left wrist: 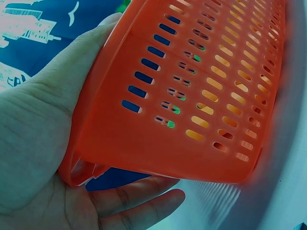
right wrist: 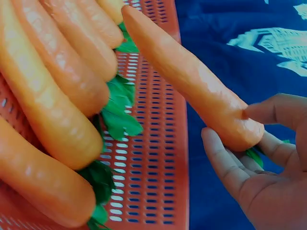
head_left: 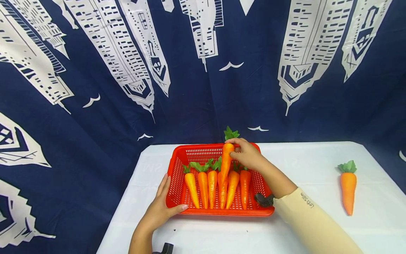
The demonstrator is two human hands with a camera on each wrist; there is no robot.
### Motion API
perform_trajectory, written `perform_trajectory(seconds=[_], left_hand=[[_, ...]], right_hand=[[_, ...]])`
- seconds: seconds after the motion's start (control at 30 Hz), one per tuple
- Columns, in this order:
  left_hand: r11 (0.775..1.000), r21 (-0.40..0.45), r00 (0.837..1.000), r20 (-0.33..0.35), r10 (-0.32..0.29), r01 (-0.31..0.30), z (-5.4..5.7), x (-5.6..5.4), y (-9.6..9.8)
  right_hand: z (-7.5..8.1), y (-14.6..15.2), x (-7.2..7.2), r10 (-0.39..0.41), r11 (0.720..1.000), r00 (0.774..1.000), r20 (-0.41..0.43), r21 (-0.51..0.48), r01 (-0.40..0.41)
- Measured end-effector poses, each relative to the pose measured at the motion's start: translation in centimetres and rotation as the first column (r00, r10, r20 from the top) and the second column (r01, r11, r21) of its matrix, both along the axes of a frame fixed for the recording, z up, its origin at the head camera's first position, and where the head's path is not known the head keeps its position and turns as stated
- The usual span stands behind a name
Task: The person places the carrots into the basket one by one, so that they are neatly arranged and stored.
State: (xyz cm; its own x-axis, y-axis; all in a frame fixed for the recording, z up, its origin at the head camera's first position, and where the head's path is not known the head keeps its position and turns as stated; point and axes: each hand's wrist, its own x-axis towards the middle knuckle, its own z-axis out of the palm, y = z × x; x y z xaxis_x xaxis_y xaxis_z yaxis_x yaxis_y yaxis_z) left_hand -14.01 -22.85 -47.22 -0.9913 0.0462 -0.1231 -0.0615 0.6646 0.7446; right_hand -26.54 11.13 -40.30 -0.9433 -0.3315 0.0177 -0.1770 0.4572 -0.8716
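My right hand [head_left: 247,153] pinches an orange carrot [head_left: 226,160] near its thick top, between thumb and fingers. The carrot hangs tip down over a red plastic basket [head_left: 222,212], its green leaves [head_left: 231,133] above the hand. In the right wrist view the fingers hold the carrot [right wrist: 192,81] around its wide end. Several other carrots [head_left: 203,187] lie side by side in the basket, leaves toward the back. My left hand [head_left: 160,208] grips the basket's front left corner, thumb on the front rim and fingers along the left side; the left wrist view shows the slotted wall [left wrist: 158,143] close up.
A single carrot [head_left: 348,192] with green leaves lies on the white table [head_left: 304,169] to the right of the basket. Behind the table hangs a dark blue cloth [head_left: 190,106] printed with white buildings and birds. A black wrist device [head_left: 264,200] overlaps the basket's right edge.
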Motion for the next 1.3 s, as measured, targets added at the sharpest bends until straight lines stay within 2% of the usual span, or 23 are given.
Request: perform_trajectory(seconds=[0.13,0.3,0.57,0.67,0.8,1.1,1.3], left_hand=[[1.0,-0.004,1.0,-0.001,-0.003,0.003,0.1,0.0,0.0],[1.0,0.002,1.0,0.009,0.0,0.0,0.1,0.0,0.1],[1.0,-0.002,1.0,-0.002,-0.005,0.005,-0.1,0.0,0.0],[1.0,-0.006,1.0,-0.01,-0.002,0.002,-0.2,0.1,0.0],[1.0,-0.014,1.0,-0.014,-0.003,0.003,-0.2,0.1,-0.1],[1.0,-0.016,1.0,-0.012,0.001,-0.002,-0.2,0.1,0.0],[1.0,-0.019,1.0,-0.009,0.003,-0.003,-0.1,0.0,0.0]], right_hand=[[-1.0,-1.2,-0.4,0.042,0.999,0.999,0.014,0.019,-0.042],[-2.3,-2.4,-0.4,0.088,0.989,0.996,0.015,0.119,-0.089],[-4.1,-3.3,-0.5,0.172,0.961,0.985,-0.03,0.224,-0.161],[-4.4,-3.6,-0.5,0.219,0.942,0.976,-0.003,0.261,-0.21],[-4.7,-3.7,-0.4,0.241,0.926,0.97,0.043,0.289,-0.243],[-5.0,-3.8,-0.3,0.276,0.915,0.961,0.023,0.301,-0.27],[-4.7,-3.1,-0.3,0.273,0.911,0.96,0.058,0.304,-0.278]])
